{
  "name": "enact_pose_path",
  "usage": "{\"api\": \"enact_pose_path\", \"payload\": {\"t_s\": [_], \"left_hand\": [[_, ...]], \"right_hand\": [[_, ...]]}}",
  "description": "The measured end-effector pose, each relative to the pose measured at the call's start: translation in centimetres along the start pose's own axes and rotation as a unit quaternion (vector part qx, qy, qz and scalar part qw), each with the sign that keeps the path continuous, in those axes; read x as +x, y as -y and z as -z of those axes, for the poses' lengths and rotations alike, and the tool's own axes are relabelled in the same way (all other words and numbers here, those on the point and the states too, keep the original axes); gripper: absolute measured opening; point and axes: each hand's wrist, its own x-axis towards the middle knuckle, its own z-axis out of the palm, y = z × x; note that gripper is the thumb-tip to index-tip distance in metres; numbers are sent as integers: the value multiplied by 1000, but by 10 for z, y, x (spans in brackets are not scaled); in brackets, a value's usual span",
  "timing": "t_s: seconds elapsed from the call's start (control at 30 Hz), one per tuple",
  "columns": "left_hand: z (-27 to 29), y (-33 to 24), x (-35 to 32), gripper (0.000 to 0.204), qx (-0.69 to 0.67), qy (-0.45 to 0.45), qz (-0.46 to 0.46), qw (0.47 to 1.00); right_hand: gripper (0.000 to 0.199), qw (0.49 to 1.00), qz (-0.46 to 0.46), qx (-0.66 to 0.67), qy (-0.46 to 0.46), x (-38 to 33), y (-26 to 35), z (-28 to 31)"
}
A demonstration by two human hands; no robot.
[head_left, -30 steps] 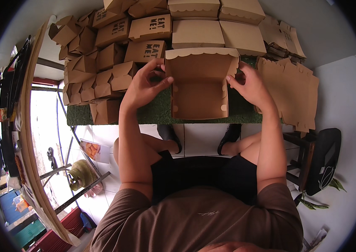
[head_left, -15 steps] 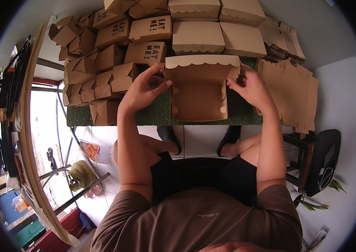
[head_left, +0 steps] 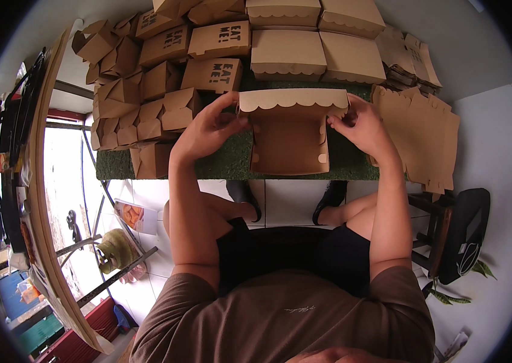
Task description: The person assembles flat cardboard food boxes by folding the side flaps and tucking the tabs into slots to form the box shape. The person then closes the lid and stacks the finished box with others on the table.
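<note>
One brown cardboard box [head_left: 290,145], open, scalloped lid [head_left: 293,100] part raised: at the near edge of the green surface [head_left: 227,158], around mid-length. Left hand [head_left: 209,128]: gripping the box's left side by the lid, fingertips partly hidden. Right hand [head_left: 360,125]: gripping the right side likewise, fingertips partly hidden. Small folded boxes [head_left: 160,81]: heaped toward the left edge. Closed scalloped boxes [head_left: 288,51]: far edge, back row cut off. Flat cardboard sheet [head_left: 419,136]: right edge, lower layers indistinct.

Matt cardboard box [head_left: 290,142], rough turf [head_left: 230,152]
</note>
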Motion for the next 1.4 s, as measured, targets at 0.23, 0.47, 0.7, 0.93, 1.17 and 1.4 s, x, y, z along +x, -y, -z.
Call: {"api": "enact_pose_path", "payload": {"t_s": [0.23, 0.47, 0.7, 0.93, 1.17, 1.4], "left_hand": [[5, 7, 4, 55, 68, 44, -98, 992], [5, 2, 0, 46, 141, 54, -51, 987], [4, -3, -5, 43, 178, 91, 47, 979], [-8, -19, -5, 62, 76, 66, 241, 965], [-18, -15, 5, 57, 154, 26, 180, 971], [-48, 2, 23, 52, 28, -96, 40, 994]], "right_hand": [[50, 991, 101, 67, 62, -1, 0, 6], [57, 992, 55, -27, 110, -9, 6, 15], [41, 984, -50, 47, 162, -10, 4, 15], [59, 949, -234, 120, 175, -20, 5, 5], [72, 970, -175, 91, 145, -12, -17, -11], [69, 985, -149, -46, -76, 8, -30, -22]]}}
